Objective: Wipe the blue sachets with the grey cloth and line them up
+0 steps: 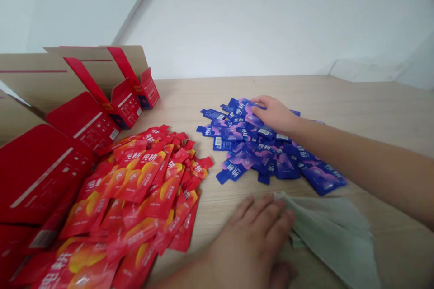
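Blue and purple sachets [267,156] lie in a loose pile at the centre right. Over the pile's back edge, my right hand [273,112] grips one blue sachet [247,110] between thumb and fingers. My left hand [252,235] is palm down near the front, slightly blurred, fingers bent forward and a little apart. Beside its fingers lies a thin pale green cloth [334,230]; whether the hand presses on its edge is not clear. To the left, a large heap of red and orange sachets [139,180] covers the table.
Open red boxes with raised tan flaps [125,104] stand in a row along the left, the nearest beside the red heap. A white wall [271,18] rises behind the wooden table [183,95]. Something white [366,70] sits at the back right edge.
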Demonstrator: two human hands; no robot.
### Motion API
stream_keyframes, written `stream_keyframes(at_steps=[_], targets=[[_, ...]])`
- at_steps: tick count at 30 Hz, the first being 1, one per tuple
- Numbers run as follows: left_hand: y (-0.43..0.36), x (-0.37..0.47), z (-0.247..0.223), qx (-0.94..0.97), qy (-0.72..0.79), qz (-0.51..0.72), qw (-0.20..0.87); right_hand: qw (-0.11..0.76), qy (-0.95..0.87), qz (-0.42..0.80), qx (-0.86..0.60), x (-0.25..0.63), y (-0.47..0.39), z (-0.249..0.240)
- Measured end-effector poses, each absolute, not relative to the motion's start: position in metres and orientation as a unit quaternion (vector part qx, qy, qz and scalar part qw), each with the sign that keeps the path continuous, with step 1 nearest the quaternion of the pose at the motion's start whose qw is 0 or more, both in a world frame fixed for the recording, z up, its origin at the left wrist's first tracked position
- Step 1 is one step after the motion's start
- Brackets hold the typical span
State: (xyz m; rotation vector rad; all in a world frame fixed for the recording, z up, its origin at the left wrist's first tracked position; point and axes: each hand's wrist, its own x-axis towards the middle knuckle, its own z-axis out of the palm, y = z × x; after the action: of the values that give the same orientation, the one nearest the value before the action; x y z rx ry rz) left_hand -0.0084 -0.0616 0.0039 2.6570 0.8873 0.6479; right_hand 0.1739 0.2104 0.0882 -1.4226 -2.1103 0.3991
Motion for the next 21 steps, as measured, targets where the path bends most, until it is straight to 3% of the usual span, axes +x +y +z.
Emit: stream_keyframes(at_steps=[5,8,11,14,16,21], targets=[[-0.062,0.0,0.003,0.638,0.4,0.462,0.469,0.395,-0.777,0.245,-0.425,0.19,0.07,0.07],[-0.051,0.001,0.003,0.499,0.367,0.489,0.614,0.389,-0.803,0.233,-0.387,0.193,0.016,0.059],[-0.041,-0.001,0.008,0.454,0.394,0.52,0.607,0.367,-0.814,0.27,-0.36,0.192,0.009,0.056],[-0.038,-0.003,0.013,0.44,0.407,0.549,0.582,0.352,-0.826,0.218,-0.382,0.186,0.045,0.058],[-0.039,-0.001,0.014,0.447,0.399,0.555,0.578,0.282,-0.866,0.142,-0.389,0.175,0.08,0.056],[-0.041,0.004,0.009,0.478,0.371,0.543,0.582,0.146,-0.906,0.096,-0.386,0.127,0.148,0.029]])
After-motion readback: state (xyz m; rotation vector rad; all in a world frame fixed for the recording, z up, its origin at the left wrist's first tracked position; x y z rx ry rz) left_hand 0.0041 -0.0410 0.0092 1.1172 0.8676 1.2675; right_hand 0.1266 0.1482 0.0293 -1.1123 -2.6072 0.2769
